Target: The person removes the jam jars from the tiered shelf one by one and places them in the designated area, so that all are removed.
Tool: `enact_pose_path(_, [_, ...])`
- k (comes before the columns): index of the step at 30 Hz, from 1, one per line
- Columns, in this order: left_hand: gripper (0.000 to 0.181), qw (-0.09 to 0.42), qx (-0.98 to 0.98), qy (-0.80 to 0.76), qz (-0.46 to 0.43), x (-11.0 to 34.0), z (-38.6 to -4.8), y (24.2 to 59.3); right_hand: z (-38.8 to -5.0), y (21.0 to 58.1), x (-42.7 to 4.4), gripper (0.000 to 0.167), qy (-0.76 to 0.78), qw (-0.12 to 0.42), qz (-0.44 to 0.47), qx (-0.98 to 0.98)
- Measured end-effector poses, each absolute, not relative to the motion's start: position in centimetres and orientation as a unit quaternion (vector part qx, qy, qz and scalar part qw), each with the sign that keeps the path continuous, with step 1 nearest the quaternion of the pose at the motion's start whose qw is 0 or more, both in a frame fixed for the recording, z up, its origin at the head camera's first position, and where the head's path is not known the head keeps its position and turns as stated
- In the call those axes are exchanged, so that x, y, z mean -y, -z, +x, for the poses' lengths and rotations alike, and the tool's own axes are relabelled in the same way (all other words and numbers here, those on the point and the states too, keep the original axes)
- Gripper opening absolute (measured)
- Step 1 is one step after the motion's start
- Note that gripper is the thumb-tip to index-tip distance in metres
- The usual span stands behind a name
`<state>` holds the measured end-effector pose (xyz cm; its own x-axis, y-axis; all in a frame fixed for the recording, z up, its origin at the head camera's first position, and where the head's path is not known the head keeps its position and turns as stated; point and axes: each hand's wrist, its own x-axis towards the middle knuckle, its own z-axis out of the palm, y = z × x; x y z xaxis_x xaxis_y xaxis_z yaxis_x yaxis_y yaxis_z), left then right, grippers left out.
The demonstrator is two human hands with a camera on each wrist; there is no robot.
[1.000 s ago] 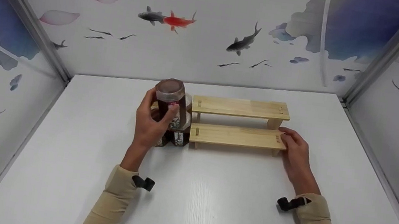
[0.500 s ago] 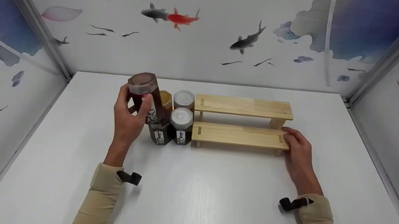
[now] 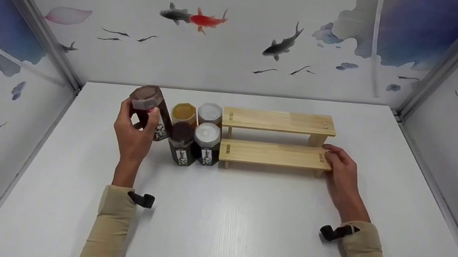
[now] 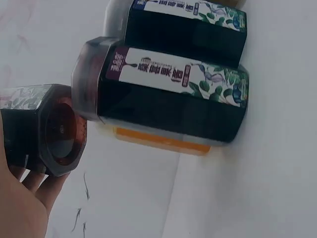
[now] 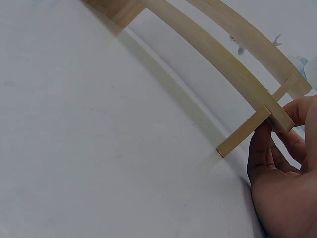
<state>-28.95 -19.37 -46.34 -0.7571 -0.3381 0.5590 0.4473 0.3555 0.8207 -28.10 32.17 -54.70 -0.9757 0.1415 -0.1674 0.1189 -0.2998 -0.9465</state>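
My left hand grips a dark eight-sided jar with a clear lid, fingers and thumb around its sides. This jar is tilted and raised off the table; its base shows in the left wrist view. Just right of it stand a dark jar, a jar with a whitish lid, an amber jar and a second whitish-lidded jar. My right hand holds the right end of the lower board of a two-step wooden rack, thumb and fingers pinching the board's end.
The standing jars sit close against the rack's left end. All rest on a white table. Behind it rises a white wall printed with fish, with side panels at left and right.
My left hand has carried the dark jar left, away from above the standing jars, which now show fully. My right hand stays at the rack's end.
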Motion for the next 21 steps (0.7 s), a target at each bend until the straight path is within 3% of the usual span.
enact_pose_path(7, [0.051,0.325,0.769,0.551,-0.006,22.3,-30.1,48.7,-28.0,54.8,-32.2,0.041,-0.790,0.004,-0.111,0.603])
enact_pose_path(21, [0.054,0.169,0.840,0.514,-0.047,24.8,-30.7,52.4,-28.1,54.6,-31.9,0.041,-0.794,0.009,-0.101,0.600])
